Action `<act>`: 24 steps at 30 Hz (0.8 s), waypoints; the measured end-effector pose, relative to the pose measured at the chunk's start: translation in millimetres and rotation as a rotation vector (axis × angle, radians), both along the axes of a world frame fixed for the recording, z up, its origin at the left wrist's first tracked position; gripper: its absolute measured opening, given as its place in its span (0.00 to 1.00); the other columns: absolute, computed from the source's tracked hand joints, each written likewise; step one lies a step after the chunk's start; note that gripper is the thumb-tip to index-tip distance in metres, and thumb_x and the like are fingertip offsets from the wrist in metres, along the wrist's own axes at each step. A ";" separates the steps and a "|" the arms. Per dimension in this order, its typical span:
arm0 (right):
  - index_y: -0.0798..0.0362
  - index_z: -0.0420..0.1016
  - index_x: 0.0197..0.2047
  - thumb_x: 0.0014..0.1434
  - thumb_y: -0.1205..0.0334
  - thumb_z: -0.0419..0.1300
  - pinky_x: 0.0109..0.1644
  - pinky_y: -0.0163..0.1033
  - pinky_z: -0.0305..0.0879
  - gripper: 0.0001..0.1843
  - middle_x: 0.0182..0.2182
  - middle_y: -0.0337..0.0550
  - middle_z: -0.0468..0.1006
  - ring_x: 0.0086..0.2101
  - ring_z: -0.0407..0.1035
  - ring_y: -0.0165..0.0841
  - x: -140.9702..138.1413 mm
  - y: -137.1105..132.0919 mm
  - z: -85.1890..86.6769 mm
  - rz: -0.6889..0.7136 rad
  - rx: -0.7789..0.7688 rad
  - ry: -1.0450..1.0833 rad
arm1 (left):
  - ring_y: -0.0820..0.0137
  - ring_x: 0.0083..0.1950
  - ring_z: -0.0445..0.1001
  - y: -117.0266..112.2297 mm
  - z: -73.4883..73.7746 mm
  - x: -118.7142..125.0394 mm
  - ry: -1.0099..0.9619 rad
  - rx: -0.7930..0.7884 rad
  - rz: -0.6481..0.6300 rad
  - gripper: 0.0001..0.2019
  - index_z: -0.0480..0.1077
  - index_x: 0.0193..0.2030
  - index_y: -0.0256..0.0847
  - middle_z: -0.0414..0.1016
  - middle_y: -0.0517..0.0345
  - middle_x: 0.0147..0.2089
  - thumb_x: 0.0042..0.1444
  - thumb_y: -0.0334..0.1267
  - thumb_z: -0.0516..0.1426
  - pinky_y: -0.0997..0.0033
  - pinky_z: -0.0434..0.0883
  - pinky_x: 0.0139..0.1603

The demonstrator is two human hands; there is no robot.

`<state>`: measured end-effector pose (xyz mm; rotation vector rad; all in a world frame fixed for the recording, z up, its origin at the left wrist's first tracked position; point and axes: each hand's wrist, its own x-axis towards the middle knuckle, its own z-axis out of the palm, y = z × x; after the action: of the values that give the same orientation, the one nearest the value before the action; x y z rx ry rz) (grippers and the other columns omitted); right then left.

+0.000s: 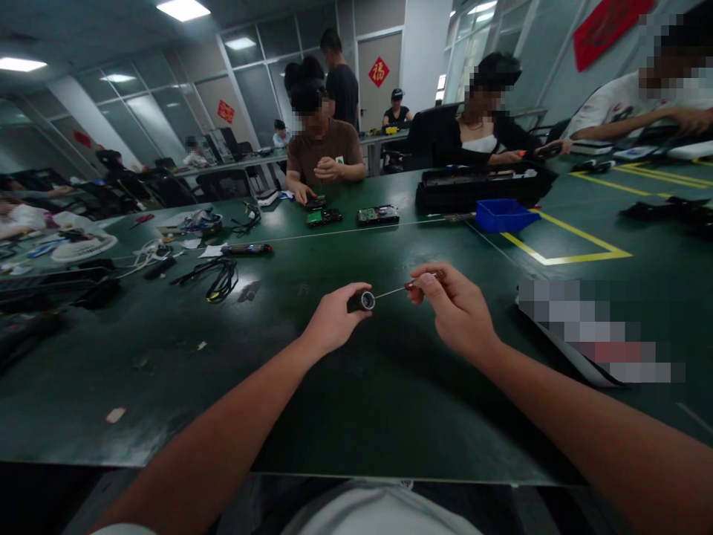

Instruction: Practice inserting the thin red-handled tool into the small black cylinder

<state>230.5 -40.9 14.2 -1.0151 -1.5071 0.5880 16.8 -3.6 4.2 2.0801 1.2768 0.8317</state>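
My left hand (333, 318) grips a small dark cylinder (365, 300), its round, light-rimmed end turned towards me. The rest of its body is hidden by my fingers. In my right hand (454, 308) is a screwdriver (424, 281) with a reddish, see-through handle, pinched between thumb and fingers. Its thin metal shaft points left and reaches the cylinder's rim; I cannot tell whether the tip is inside or just beside it. Both hands are held above the green table (312, 416).
Black cables (215, 279) and a dark tube-shaped tool (246, 249) lie to the left. Circuit boards (379, 215) sit ahead, near a co-worker. A blue bin (504, 215) stands at right, beside yellow tape (584, 256). A blurred flat packet (590, 334) lies near my right arm.
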 end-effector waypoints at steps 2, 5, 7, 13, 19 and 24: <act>0.50 0.73 0.44 0.68 0.53 0.55 0.38 0.43 0.71 0.11 0.31 0.40 0.79 0.32 0.75 0.34 -0.7 1.0 -1.4 0.009 -0.018 -0.002 | 0.63 0.55 0.75 0.3 -0.9 -0.3 -0.010 0.012 -0.008 0.22 0.74 0.56 0.42 0.78 0.54 0.54 0.54 0.29 0.65 0.60 0.68 0.60; 0.50 0.73 0.44 0.68 0.52 0.55 0.39 0.43 0.72 0.11 0.32 0.40 0.80 0.32 0.75 0.34 -1.4 2.8 -3.6 0.000 -0.035 -0.008 | 0.63 0.57 0.74 0.1 -2.5 -0.9 -0.020 0.055 -0.033 0.20 0.75 0.55 0.43 0.78 0.55 0.55 0.54 0.31 0.65 0.61 0.67 0.62; 0.50 0.73 0.44 0.68 0.52 0.55 0.39 0.43 0.72 0.11 0.31 0.41 0.80 0.32 0.76 0.34 -1.3 3.5 -4.2 -0.012 -0.039 -0.017 | 0.63 0.58 0.74 -0.1 -3.4 -1.5 -0.026 0.070 -0.044 0.20 0.75 0.55 0.43 0.78 0.56 0.56 0.55 0.32 0.65 0.61 0.66 0.63; 0.51 0.74 0.44 0.67 0.51 0.55 0.39 0.43 0.72 0.13 0.31 0.43 0.82 0.33 0.77 0.36 -0.2 1.6 0.8 -0.019 -0.056 -0.071 | 0.63 0.60 0.73 -1.3 -1.8 -2.3 -0.025 0.065 -0.040 0.21 0.74 0.57 0.45 0.77 0.57 0.58 0.56 0.33 0.64 0.60 0.65 0.65; 0.50 0.74 0.28 0.62 0.44 0.60 0.29 0.39 0.61 0.20 0.20 0.39 0.77 0.22 0.71 0.33 0.6 -1.3 11.3 -0.179 -0.092 -0.260 | 0.62 0.59 0.73 -2.1 -1.6 -3.1 0.023 0.072 -0.049 0.21 0.74 0.58 0.47 0.77 0.55 0.57 0.57 0.34 0.64 0.57 0.66 0.63; 0.50 0.75 0.32 0.63 0.47 0.60 0.29 0.39 0.61 0.15 0.22 0.39 0.78 0.24 0.71 0.33 2.5 -0.8 9.7 -0.139 -0.053 -0.270 | 0.62 0.57 0.74 -0.9 -2.9 -4.1 0.026 0.086 -0.059 0.21 0.73 0.58 0.47 0.78 0.55 0.56 0.57 0.34 0.64 0.56 0.66 0.62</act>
<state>233.0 -41.7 23.9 -1.2682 -1.6454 0.4060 12.8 -4.5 1.3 2.1922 1.2060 0.8492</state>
